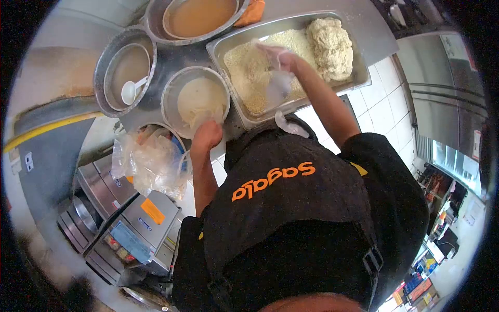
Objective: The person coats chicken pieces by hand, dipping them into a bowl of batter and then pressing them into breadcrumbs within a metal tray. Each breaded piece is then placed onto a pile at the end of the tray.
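Observation:
My left hand reaches over the near rim of a round bowl of whitish, batter-like liquid. Its fingers dip down among pale, wet pieces, and clear plastic seems to cover them, so their grip is hidden. Above a rectangular metal tray of pale yellowish crumbs is my right hand, in loose clear plastic and blurred. Its fingers stretch leftward, apart from one another as far as I can see, with no held thing visible. A lumpy heap of crumb-coated pieces fills the tray's far right end.
Left of the batter bowl stands a metal bowl with a white scoop in it. A larger basin of brownish liquid sits behind. Clear plastic bags bulge beside my left forearm. An orange cloth lies near the tray.

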### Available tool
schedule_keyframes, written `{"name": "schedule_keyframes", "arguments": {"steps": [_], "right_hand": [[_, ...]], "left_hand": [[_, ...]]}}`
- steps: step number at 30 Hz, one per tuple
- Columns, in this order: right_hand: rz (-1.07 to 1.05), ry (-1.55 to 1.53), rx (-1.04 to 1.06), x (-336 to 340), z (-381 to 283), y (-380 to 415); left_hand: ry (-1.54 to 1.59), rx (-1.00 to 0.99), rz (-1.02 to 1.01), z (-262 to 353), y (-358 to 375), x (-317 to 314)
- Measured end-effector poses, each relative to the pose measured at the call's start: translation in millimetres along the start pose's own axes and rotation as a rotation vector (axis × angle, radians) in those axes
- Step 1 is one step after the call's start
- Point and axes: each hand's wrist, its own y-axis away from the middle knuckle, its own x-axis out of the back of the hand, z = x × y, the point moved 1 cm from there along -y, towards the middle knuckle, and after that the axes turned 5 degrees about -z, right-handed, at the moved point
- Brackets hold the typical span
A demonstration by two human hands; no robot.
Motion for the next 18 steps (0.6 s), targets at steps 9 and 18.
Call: {"name": "schedule_keyframes", "arguments": {"steps": [9,18], "right_hand": [[0.584,1.119,-0.333,75.3,9.1,-1.2],[0.232,1.209,-0.182,8.8,18.5,79.3]], "left_hand": [[0.333,-0.156,0.285,11.5,78.8,54.0],[0.485,-0.153,0.279,10.8,82.8,64.9]]}}
